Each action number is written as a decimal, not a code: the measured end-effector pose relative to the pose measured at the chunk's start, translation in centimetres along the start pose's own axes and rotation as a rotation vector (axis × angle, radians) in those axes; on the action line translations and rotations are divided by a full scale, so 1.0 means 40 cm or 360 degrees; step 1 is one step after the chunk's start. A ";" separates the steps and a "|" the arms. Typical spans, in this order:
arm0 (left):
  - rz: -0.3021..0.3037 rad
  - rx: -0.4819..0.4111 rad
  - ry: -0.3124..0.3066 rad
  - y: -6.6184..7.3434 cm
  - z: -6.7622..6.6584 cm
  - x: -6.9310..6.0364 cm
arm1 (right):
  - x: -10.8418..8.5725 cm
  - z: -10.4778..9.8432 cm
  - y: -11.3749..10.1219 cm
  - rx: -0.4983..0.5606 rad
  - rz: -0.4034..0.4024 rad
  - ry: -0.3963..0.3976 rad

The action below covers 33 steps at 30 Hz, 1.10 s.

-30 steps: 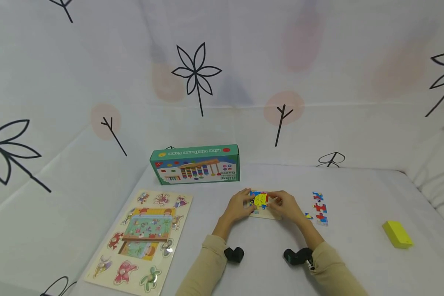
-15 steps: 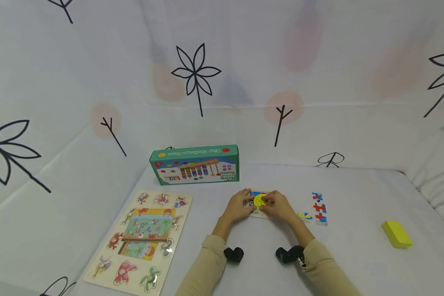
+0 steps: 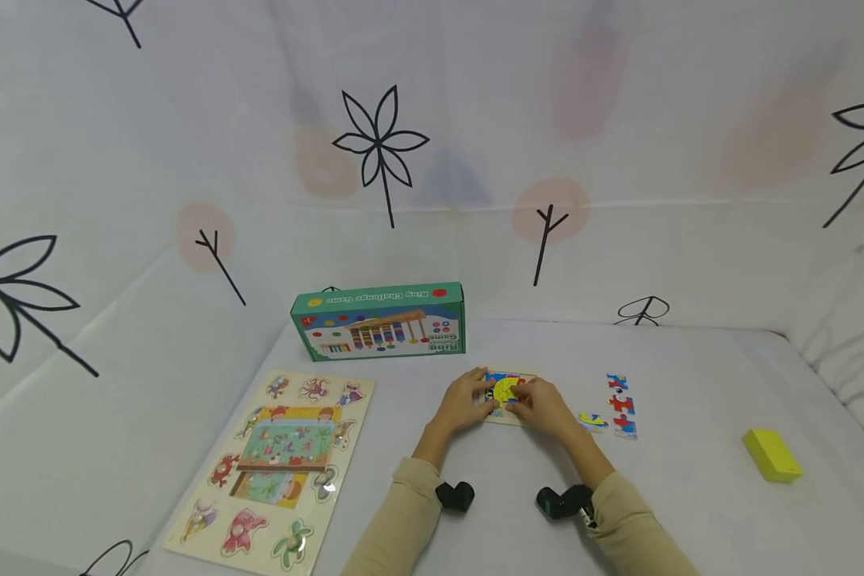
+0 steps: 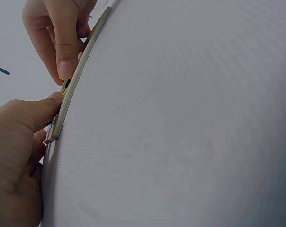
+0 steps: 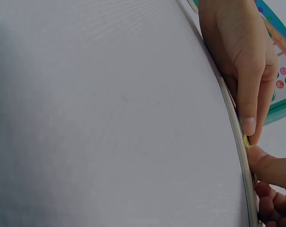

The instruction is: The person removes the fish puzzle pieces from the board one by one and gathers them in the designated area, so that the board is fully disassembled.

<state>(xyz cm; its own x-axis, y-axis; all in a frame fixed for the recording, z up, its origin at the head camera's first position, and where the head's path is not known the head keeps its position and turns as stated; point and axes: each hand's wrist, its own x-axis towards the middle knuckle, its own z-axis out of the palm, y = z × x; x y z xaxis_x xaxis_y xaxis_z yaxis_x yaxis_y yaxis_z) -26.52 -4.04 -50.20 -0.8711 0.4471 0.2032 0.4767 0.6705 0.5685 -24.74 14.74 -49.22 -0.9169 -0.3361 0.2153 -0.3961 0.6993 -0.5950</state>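
A small wooden jigsaw board (image 3: 513,418) with a yellow round figure on blue and red pieces lies on the white table. My left hand (image 3: 463,401) holds the board's left edge, its thumb on the top face. My right hand (image 3: 545,406) is over the board's right half, thumb and fingertips pinching a jigsaw piece at the yellow figure; the fingers mostly hide that piece. In the left wrist view, the thumb of my left hand (image 4: 20,142) lies on the board (image 4: 69,101) close to the fingertips of my right hand (image 4: 62,38).
Right of the board lie a yellow-and-blue piece (image 3: 593,422) and a column of red-and-blue jigsaw pieces (image 3: 622,405). A yellow block (image 3: 773,457) sits farther right. The green game box (image 3: 382,322) stands behind; a large peg puzzle (image 3: 209,500) with a picture board (image 3: 288,442) lies left.
My right hand has moved left across the board toward the yellow figure, uncovering more of the loose piece beside its wrist. In the last half second it barely shifts. My left hand stays put.
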 end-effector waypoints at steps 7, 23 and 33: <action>-0.0018 -0.0019 -0.0015 0.002 -0.001 -0.002 | -0.004 -0.002 -0.001 0.0071 0.0044 0.0028; 0.0016 -0.0043 0.0016 -0.007 -0.001 -0.001 | 0.001 -0.016 -0.012 0.0106 0.0073 0.0009; 0.0012 -0.0048 0.0003 -0.001 -0.003 0.002 | 0.016 -0.040 -0.012 0.0189 0.0131 -0.0155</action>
<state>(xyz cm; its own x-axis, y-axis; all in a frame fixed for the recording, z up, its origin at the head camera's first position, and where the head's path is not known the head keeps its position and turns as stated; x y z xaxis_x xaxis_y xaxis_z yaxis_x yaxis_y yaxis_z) -26.61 -4.11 -50.14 -0.8676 0.4511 0.2092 0.4798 0.6489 0.5905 -25.22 15.19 -47.56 -0.9347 -0.3440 0.0895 -0.3057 0.6494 -0.6963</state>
